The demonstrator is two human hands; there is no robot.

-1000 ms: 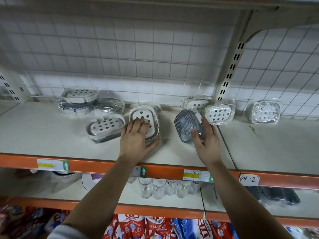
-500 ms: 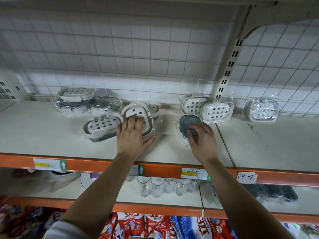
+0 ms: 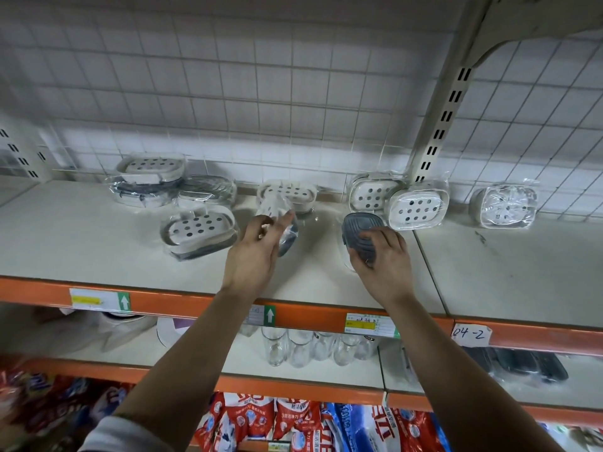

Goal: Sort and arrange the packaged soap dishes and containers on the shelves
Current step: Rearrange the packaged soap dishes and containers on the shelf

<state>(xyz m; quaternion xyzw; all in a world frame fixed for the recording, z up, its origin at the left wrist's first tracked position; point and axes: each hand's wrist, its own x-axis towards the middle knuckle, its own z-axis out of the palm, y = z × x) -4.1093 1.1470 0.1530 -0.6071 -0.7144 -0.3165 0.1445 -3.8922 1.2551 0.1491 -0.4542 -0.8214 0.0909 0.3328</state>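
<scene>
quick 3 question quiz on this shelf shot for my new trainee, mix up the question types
1. True or false: the right hand grips the dark grey ribbed oval soap dish.
2. What does the left hand hold?
A) a plastic-wrapped white perforated soap dish
B) a blue sponge
C) nothing
3. Fill in: the handwritten white paper label on the orange shelf edge reads ___.

Key: 1 true; 2 A; 3 04-2
</scene>
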